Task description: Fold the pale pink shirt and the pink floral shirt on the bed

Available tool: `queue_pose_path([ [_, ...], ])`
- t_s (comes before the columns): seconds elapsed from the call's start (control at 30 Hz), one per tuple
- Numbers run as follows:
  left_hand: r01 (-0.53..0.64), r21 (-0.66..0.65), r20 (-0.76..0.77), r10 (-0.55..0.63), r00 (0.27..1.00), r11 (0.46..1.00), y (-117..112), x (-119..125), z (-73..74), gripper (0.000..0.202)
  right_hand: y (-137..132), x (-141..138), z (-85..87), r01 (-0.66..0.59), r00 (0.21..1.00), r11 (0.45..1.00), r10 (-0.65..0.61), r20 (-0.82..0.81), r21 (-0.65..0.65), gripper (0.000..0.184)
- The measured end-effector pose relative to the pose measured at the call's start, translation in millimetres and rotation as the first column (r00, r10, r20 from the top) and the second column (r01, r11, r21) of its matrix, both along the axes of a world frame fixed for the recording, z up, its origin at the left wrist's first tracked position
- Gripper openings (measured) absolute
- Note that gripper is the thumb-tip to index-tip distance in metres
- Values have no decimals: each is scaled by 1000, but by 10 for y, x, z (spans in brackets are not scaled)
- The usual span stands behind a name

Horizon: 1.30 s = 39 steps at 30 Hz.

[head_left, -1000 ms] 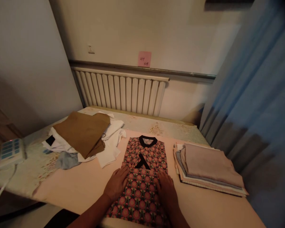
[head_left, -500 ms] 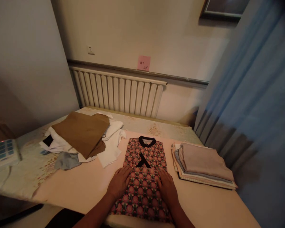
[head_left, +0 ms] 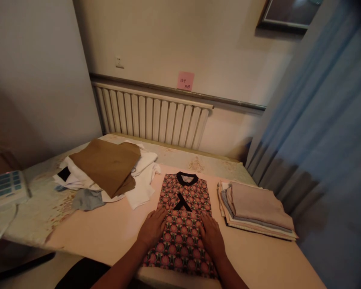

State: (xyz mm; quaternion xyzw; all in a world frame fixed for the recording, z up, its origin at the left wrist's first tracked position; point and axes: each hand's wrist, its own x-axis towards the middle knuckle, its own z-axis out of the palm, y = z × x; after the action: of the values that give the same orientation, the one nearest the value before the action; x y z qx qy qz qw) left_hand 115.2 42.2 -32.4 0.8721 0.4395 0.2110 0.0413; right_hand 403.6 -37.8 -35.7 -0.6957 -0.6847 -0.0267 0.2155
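Note:
A folded shirt (head_left: 183, 200) with a red flower print, black collar and black bow lies in front of me on the pink table (head_left: 108, 233). My left hand (head_left: 153, 227) rests flat on the shirt's left edge, fingers stretched out. My right hand (head_left: 211, 236) lies flat on its right side, fingers spread. Neither hand holds anything.
A neat stack of folded cloths (head_left: 257, 208) sits to the right of the shirt. A loose heap of white, grey and brown garments (head_left: 108, 168) lies at the left. A white device with a cord (head_left: 7, 188) sits at the far left. A radiator (head_left: 152, 116) and a blue curtain (head_left: 325, 140) stand behind.
Both hands stay flat on the shirt; they have slid slightly up it. The camera has tilted a little, so the scene shifted in view.

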Motion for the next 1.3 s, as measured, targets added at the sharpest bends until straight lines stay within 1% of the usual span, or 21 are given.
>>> queue_pose_path([
  [0.13, 0, 15, 7, 0, 1000, 1000, 5, 0, -11, 39, -7, -10, 21, 1, 1000, 1000, -1, -4, -19, 46],
  [0.43, -3, 40, 11, 3, 1000, 999, 8, -4, -39, 39, -7, 25, -36, 1, 1000, 1000, -1, 7, -7, 45],
  [0.6, -6, 29, 12, 6, 1000, 1000, 13, -1, -40, 38, -5, 7, -10, 8, 1000, 999, -8, 3, -34, 46],
  [0.73, -5, 20, 8, 5, 1000, 1000, 14, 1, -33, 39, -10, 2, 7, 2, 1000, 1000, -2, 0, -15, 45],
  [1.07, -13, -7, 24, 13, 1000, 1000, -12, 2, 16, 40, -3, 29, -56, -4, 1000, 1000, 4, 8, -9, 46],
  [1.3, -12, -9, 25, 12, 1000, 1000, -6, 1, 9, 40, -5, 16, -24, -1, 1000, 1000, 1, 5, -12, 45],
])
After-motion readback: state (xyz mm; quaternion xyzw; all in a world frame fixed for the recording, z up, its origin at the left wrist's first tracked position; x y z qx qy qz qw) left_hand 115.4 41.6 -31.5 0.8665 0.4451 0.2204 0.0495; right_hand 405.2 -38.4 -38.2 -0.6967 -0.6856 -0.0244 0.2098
